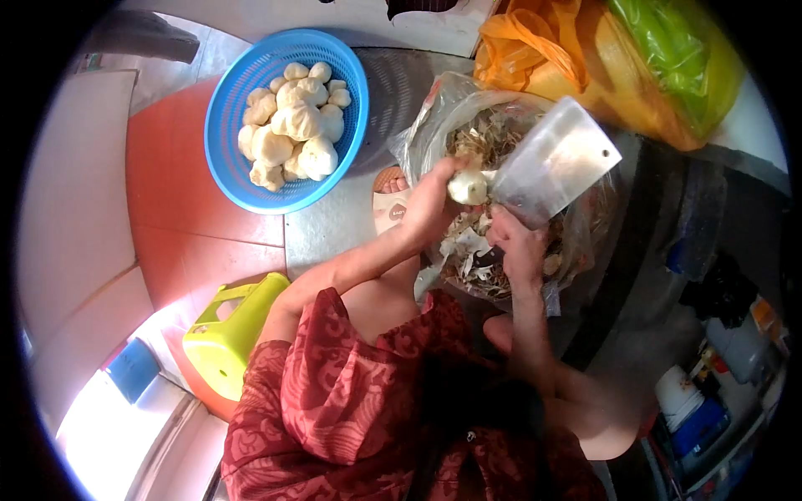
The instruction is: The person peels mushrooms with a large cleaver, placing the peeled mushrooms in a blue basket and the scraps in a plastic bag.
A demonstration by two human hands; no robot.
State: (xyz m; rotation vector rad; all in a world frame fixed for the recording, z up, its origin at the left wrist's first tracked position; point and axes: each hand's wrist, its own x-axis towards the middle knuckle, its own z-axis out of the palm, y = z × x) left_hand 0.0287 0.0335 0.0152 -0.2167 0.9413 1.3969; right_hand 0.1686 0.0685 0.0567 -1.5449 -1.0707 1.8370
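Observation:
My left hand (442,181) holds a pale garlic bulb (468,188) above an open clear plastic bag. In my right hand (519,241) is a cleaver with a broad metal blade (557,163), its handle mostly hidden by the fingers. The blade slants up to the right, with a small hole near its far corner. The cleaver's near end is close to the bulb; whether they touch I cannot tell. Dry garlic skins and roots (467,253) lie in the clear bag (426,134) under both hands. Left of the bag, a blue plastic basket (216,169) holds several whole garlic bulbs (297,119).
A yellow-green plastic stool (244,332) stands at the lower left on red tiles. Orange (532,50) and green (677,56) plastic bags lie at the upper right. My sandalled foot (390,197) is between basket and clear bag. Containers and clutter fill the lower right.

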